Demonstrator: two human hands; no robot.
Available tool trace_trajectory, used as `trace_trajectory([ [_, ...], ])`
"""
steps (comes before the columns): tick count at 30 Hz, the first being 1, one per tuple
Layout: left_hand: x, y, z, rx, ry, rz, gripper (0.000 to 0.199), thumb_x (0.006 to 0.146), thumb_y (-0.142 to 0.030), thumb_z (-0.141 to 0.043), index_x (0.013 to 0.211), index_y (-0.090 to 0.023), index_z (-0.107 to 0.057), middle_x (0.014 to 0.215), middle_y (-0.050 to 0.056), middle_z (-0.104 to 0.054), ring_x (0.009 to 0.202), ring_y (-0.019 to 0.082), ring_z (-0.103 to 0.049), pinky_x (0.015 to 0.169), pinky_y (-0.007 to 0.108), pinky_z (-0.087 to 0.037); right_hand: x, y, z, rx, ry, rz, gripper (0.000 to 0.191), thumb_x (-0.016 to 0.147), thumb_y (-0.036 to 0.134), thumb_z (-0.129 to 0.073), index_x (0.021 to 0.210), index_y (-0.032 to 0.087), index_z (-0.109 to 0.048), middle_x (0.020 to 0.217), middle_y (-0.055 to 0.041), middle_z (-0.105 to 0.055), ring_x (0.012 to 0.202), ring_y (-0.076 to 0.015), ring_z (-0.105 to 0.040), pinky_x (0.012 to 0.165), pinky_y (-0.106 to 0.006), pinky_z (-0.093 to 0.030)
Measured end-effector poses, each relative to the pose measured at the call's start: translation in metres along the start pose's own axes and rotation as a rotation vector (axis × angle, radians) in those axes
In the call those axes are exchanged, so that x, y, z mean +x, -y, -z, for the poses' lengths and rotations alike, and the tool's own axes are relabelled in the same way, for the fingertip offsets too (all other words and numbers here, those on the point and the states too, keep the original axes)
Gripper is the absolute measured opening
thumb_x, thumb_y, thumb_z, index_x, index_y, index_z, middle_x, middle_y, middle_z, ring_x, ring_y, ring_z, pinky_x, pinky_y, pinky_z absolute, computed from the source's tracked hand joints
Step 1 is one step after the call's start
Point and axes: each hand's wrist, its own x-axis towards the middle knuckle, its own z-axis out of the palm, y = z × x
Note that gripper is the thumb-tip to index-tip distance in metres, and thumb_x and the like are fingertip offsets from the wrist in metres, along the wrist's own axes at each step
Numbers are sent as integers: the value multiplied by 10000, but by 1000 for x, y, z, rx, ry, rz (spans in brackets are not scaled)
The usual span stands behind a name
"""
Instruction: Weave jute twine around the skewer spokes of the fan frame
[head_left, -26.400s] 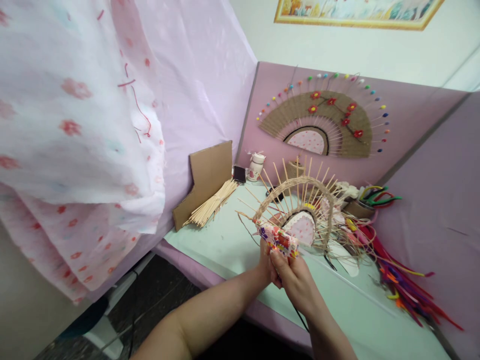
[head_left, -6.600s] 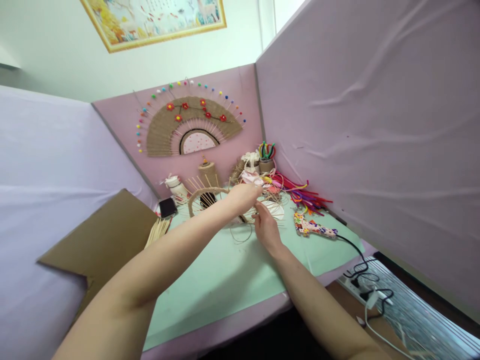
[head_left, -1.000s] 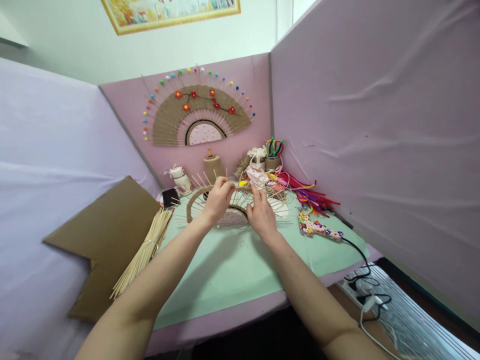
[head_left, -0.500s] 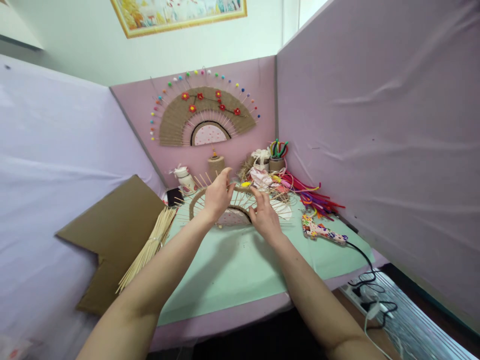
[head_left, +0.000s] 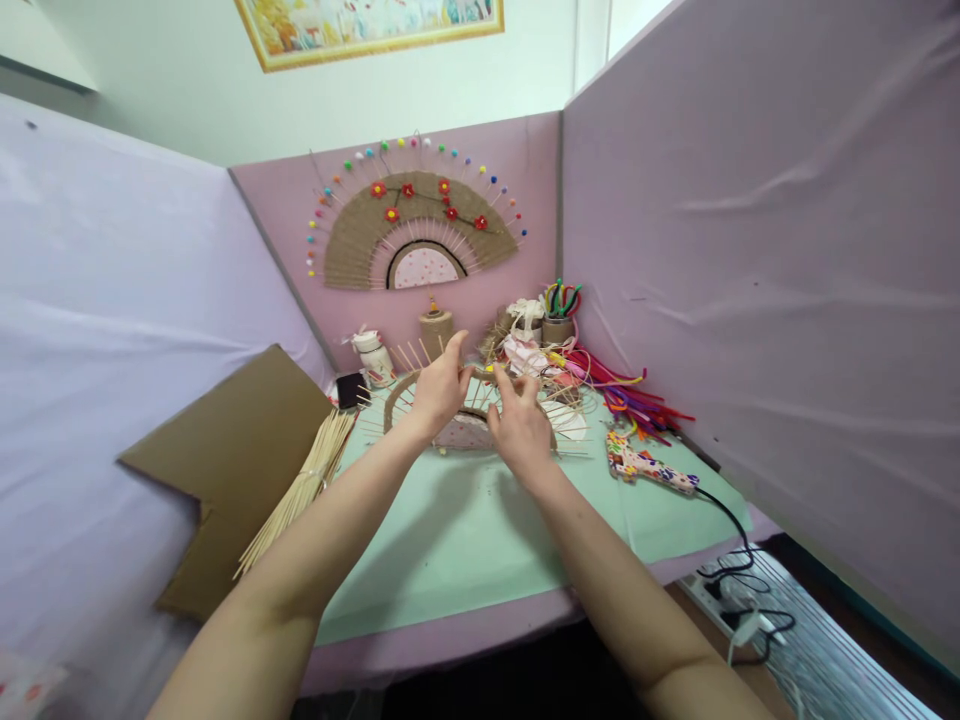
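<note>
A half-round fan frame (head_left: 391,402) with thin sticks radiating through a brown arc stands on the green cloth, a dotted pink half-circle (head_left: 463,432) at its base. My left hand (head_left: 442,385) is closed on the arc near its top, thumb pointing up; its fingertips are partly hidden behind the frame. Just right of it, my right hand (head_left: 519,415) touches the sticks and the arc with bent, spread fingers. Whether a stick is pinched in my right hand is too small to tell.
A bundle of sticks (head_left: 304,490) and brown cardboard (head_left: 225,470) lie left. Behind are a bottle (head_left: 373,357), twine spool (head_left: 436,333) and finished fan (head_left: 349,235). Coloured pipe cleaners (head_left: 637,405) and a corded glue gun (head_left: 649,467) are at right.
My right hand has shifted slightly left over the fan's sticks, its fingers bent differently. My left hand stays at the arc. The whole view has shifted a little.
</note>
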Motion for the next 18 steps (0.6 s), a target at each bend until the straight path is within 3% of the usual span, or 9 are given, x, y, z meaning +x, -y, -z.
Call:
trace_trajectory([
  [7, 2, 7, 0, -103, -34, -37, 631, 846, -208, -539, 1441, -186, -330, 780, 18, -650, 689, 171, -613, 680, 266, -437, 11, 8, -11, 24, -3, 54, 483, 903, 238, -432, 1385, 214, -424, 1376, -152, -385, 847, -178, -636, 672, -284, -508],
  [10, 4, 12, 7, -214, 1, -72, 737, 818, -171, -568, 1481, -190, -246, 776, -4, -636, 641, 138, -584, 668, 252, -437, 11, 5, -16, 43, -28, 70, 472, 898, 207, -423, 1370, 202, -437, 1407, -156, -363, 881, -188, -630, 694, -292, -511],
  [13, 7, 14, 19, -285, 69, -91, 707, 787, -141, -586, 1441, -175, -318, 778, -9, -635, 631, 121, -570, 658, 248, -443, 11, 4, -19, 45, -42, 59, 456, 895, 216, -441, 1352, 214, -453, 1396, -149, -354, 895, -194, -630, 698, -295, -506],
  [18, 15, 7, 42, -710, 324, 168, 580, 734, -139, -637, 1285, -131, -458, 738, 8, -661, 565, 102, -547, 556, 233, -425, 12, 6, -17, 32, -22, 26, 461, 896, 238, -459, 1357, 249, -439, 1356, -141, -355, 869, -189, -633, 693, -296, -495],
])
